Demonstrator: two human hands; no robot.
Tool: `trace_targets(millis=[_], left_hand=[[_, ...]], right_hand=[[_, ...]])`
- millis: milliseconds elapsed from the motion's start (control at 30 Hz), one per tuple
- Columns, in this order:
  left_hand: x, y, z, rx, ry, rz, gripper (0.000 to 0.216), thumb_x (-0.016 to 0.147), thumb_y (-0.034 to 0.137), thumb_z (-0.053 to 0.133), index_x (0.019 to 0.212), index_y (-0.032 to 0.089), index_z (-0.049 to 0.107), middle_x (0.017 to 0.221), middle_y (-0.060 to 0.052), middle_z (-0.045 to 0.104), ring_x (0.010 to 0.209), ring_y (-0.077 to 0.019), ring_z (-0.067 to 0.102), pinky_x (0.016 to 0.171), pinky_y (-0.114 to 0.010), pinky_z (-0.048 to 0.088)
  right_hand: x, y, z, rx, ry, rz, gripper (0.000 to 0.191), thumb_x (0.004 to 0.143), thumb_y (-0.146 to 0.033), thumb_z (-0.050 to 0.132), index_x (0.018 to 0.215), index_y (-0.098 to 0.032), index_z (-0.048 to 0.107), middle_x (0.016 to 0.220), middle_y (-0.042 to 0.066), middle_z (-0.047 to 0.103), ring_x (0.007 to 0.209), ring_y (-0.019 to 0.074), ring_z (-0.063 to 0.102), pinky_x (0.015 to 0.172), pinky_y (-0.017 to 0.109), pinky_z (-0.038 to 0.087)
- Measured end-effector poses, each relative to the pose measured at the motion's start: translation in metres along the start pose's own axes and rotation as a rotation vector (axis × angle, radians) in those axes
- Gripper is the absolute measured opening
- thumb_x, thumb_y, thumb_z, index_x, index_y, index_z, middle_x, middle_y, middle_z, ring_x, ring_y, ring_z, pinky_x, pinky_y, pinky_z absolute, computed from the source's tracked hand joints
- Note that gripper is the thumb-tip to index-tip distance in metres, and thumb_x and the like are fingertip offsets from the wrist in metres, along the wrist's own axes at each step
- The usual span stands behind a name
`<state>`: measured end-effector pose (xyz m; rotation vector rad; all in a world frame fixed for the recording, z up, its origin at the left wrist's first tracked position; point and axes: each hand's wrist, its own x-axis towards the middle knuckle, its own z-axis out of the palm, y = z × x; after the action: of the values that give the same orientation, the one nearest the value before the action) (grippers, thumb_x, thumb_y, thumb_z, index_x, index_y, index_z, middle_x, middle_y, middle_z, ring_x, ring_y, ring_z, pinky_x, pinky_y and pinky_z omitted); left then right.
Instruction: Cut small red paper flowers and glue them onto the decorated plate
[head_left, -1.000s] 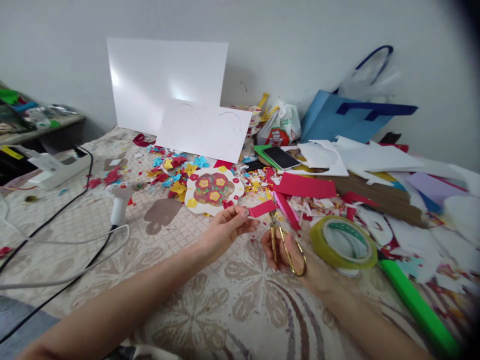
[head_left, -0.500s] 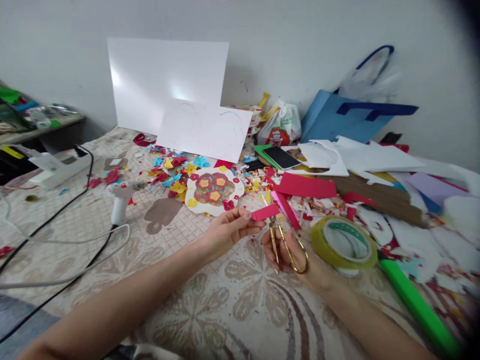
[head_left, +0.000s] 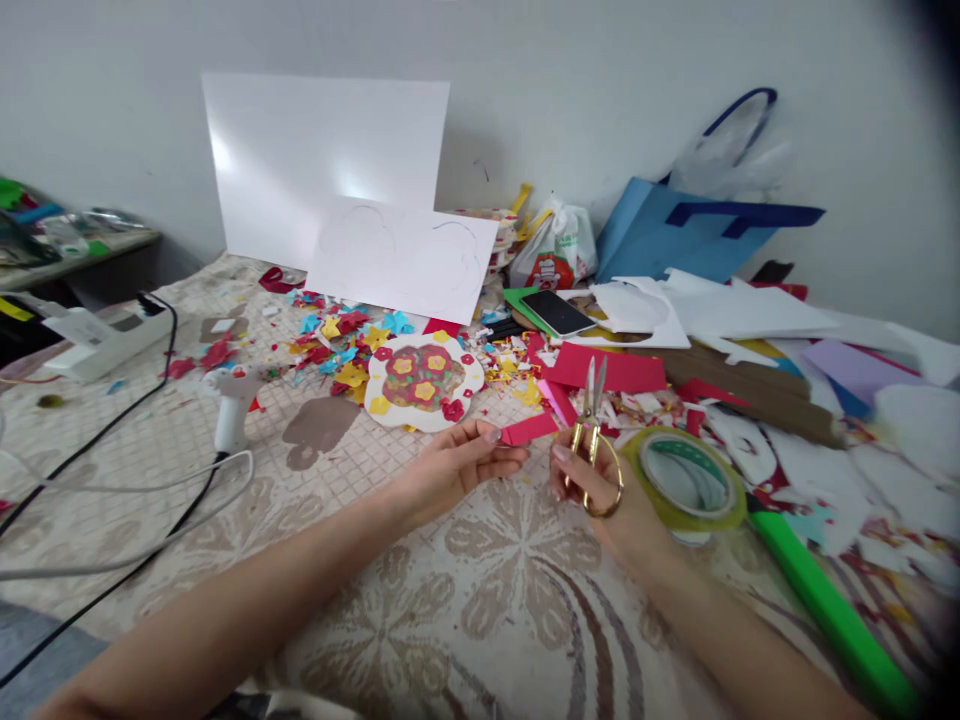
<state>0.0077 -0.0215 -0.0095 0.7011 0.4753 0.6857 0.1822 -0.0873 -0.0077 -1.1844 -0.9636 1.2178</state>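
My left hand (head_left: pixel 457 465) pinches a small red paper strip (head_left: pixel 529 429) by its left end, just above the patterned tablecloth (head_left: pixel 420 590). My right hand (head_left: pixel 600 490) grips gold-handled scissors (head_left: pixel 590 435), fingers through the loops, blades slightly apart and pointing up and away. The blades stand to the right of the strip and are not on it. A round white paper disc with red and yellow flowers (head_left: pixel 424 378) lies just beyond my left hand.
A roll of yellow-green tape (head_left: pixel 688 480) and a green tube (head_left: pixel 825 600) lie right of my right hand. Coloured paper scraps, a phone (head_left: pixel 559 313), a blue bag (head_left: pixel 675 235) and white sheets (head_left: pixel 322 165) crowd the back. A glue gun (head_left: pixel 229 400), cables and a power strip (head_left: pixel 105 335) lie left.
My right hand has swung the scissors from flat beneath the strip to upright, blades now clear of the paper. My left hand and the strip have barely moved.
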Motion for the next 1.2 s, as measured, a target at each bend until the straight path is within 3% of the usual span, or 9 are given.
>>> trace_targets(millis=[233, 533, 833, 1200], left_hand=[[-0.003, -0.003, 0.003, 0.106, -0.084, 0.014, 0.010, 0.082, 0.020, 0.061, 0.079, 0.013, 0.054, 0.085, -0.010, 0.071, 0.082, -0.0151, 0.067, 0.081, -0.027, 0.050], [-0.003, -0.004, 0.002, 0.085, -0.104, 0.031, 0.010, 0.081, 0.020, 0.062, 0.079, 0.012, 0.056, 0.087, -0.009, 0.070, 0.084, -0.0156, 0.066, 0.083, -0.029, 0.049], [-0.001, -0.002, 0.001, -0.003, -0.061, -0.011, 0.005, 0.085, 0.017, 0.056, 0.083, 0.013, 0.054, 0.087, -0.011, 0.071, 0.094, -0.0191, 0.066, 0.086, -0.028, 0.047], [-0.003, -0.004, 0.002, 0.045, -0.066, -0.026, 0.009, 0.081, 0.018, 0.062, 0.081, 0.014, 0.055, 0.085, -0.008, 0.070, 0.089, -0.0174, 0.067, 0.089, -0.031, 0.046]], right_hand=[[0.001, 0.009, 0.000, -0.015, -0.017, -0.015, 0.016, 0.078, -0.033, 0.062, 0.077, -0.020, 0.052, 0.055, -0.005, 0.052, 0.048, 0.0098, 0.046, 0.044, 0.021, 0.033], [0.001, 0.015, 0.001, -0.036, -0.033, 0.033, 0.019, 0.077, -0.037, 0.062, 0.075, -0.020, 0.051, 0.051, -0.006, 0.052, 0.043, 0.0091, 0.046, 0.042, 0.020, 0.031], [0.001, -0.001, 0.006, 0.063, 0.064, 0.004, 0.023, 0.073, -0.037, 0.067, 0.073, -0.020, 0.052, 0.052, -0.005, 0.051, 0.041, 0.0079, 0.043, 0.039, 0.020, 0.026], [0.000, 0.007, 0.002, -0.089, 0.012, -0.031, 0.016, 0.077, -0.035, 0.060, 0.074, -0.021, 0.053, 0.050, -0.005, 0.051, 0.044, 0.0105, 0.044, 0.043, 0.023, 0.032]])
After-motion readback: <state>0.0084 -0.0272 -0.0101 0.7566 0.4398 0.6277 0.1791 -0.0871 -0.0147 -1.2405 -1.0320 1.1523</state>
